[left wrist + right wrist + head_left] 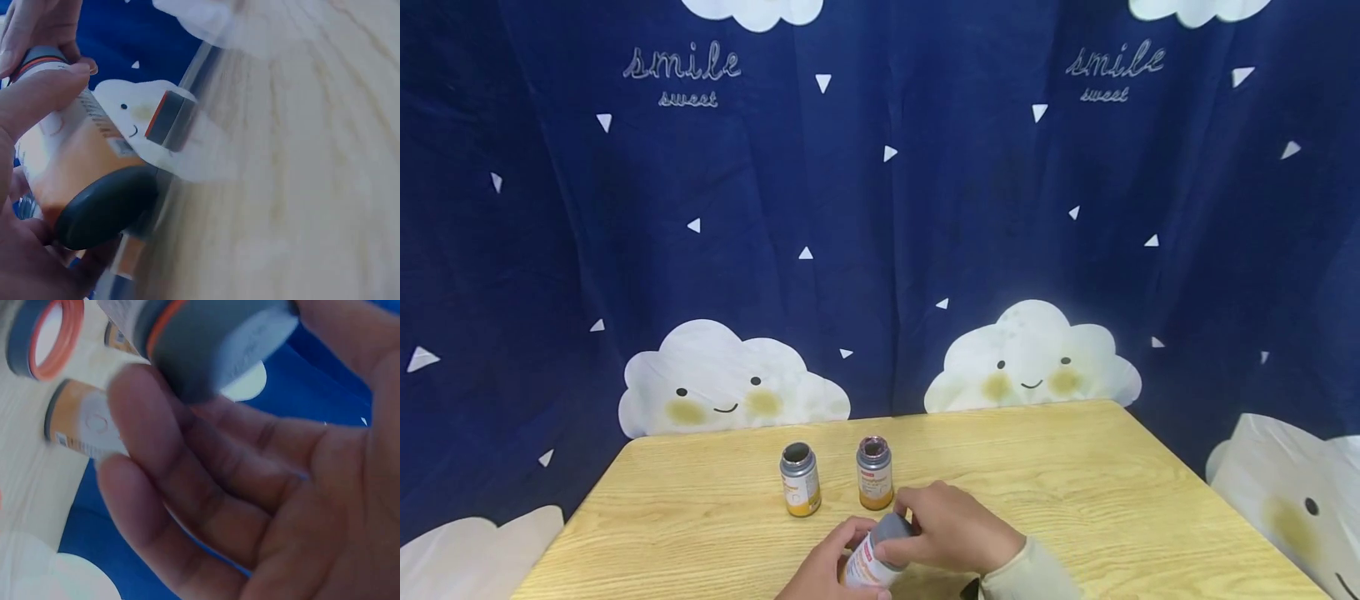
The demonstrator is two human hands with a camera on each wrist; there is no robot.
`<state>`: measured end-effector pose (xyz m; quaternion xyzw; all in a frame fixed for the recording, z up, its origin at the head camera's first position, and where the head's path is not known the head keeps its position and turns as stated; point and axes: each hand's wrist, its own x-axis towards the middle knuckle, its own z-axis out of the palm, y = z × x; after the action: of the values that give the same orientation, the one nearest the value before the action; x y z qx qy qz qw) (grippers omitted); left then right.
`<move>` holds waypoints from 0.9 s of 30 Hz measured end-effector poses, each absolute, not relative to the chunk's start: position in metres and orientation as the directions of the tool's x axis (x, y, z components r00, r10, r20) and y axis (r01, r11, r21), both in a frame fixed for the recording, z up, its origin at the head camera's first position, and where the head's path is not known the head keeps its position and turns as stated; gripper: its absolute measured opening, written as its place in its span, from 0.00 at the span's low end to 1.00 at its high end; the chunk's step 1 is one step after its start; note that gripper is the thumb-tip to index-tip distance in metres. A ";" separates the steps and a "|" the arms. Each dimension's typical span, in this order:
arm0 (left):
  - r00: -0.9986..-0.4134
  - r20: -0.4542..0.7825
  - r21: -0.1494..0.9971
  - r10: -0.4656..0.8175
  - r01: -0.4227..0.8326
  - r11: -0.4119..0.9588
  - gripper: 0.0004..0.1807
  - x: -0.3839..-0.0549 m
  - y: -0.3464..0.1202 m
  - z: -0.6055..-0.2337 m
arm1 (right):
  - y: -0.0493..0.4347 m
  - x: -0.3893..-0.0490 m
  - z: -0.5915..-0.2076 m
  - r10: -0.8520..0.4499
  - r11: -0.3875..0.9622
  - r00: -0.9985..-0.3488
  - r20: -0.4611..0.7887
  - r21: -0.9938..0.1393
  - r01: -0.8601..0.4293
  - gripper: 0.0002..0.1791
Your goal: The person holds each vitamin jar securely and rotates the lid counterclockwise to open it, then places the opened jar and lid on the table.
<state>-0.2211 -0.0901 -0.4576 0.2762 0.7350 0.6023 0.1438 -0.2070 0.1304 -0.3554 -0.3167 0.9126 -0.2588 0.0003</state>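
Note:
My left hand point(842, 562) grips a tilted supplement bottle point(863, 567) by its white-and-orange labelled body. The bottle's dark base point(107, 209) faces the camera in the left wrist view. My right hand point(951, 529) holds the grey cap point(891, 532) at the bottle's upper end, thumb on the near side and fingers round the far side. An orange-red ring shows at the cap's lower edge point(167, 322) in the right wrist view. Whether the cap is loose cannot be told.
Two similar uncapped bottles stand upright beyond the hands, one left point(801, 482) and one nearer the middle point(874, 477). A loose grey cap with an orange inside point(47, 337) lies on the wooden table point(700, 508). Behind hangs a blue curtain point(880, 208) with clouds.

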 end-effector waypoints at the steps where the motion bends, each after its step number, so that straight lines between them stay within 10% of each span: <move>1: -0.814 0.122 0.967 0.568 0.226 0.117 0.33 -0.222 -0.091 -0.459 | 0.128 -0.207 -0.357 -0.561 0.683 -0.812 0.164 -0.463 -0.565 0.21; 27: -0.881 0.192 0.961 0.432 0.258 0.099 0.25 -0.236 -0.107 -0.477 | 0.110 -0.214 -0.377 -0.415 0.702 -0.886 0.207 -0.547 -0.456 0.21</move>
<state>-0.2362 -0.1067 -0.4769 0.2338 0.7382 0.6290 0.0690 -0.2135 0.1100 -0.3768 -0.2363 0.9219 -0.3053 -0.0340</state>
